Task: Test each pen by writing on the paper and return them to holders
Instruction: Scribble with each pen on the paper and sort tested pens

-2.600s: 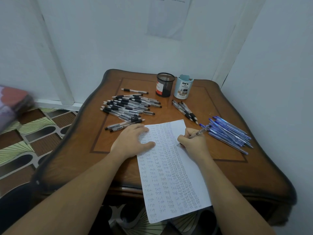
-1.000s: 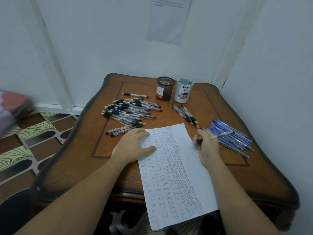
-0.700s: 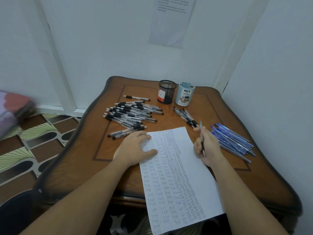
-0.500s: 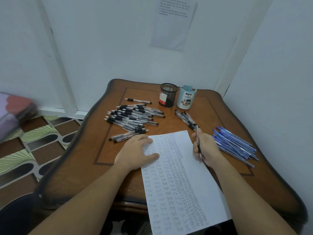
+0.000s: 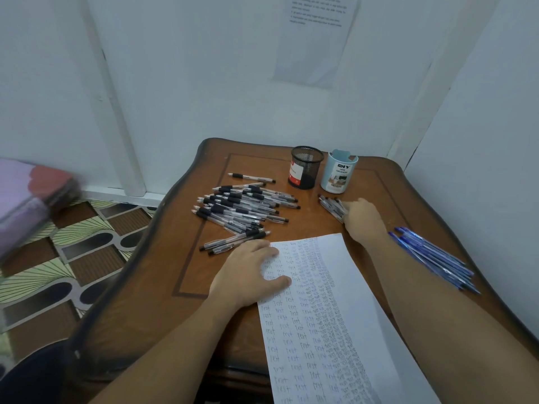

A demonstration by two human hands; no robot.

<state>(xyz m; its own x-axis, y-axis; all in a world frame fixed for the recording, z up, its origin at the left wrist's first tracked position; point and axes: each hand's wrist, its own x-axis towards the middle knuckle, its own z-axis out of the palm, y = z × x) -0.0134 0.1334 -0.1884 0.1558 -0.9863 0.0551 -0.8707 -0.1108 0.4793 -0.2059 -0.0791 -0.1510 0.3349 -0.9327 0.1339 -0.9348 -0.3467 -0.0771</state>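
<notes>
Right hand (image 5: 364,218), upper right of centre, fingers down on small cluster of black pens (image 5: 332,207); whether pinching one, impossible to tell. Left hand (image 5: 248,272) spread flat, pinning paper (image 5: 335,316) at frame centre. Best laid parallel to neighbours, released gently to avoid rolling. Mesh holder (image 5: 306,167) and blue holder (image 5: 338,172) just above on worktop (image 5: 180,287), seemingly empty.

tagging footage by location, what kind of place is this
Probably a room corner at home, not an office: a carved wooden table against white walls, a patterned floor mat, and a printed sheet taped to the wall.
</notes>
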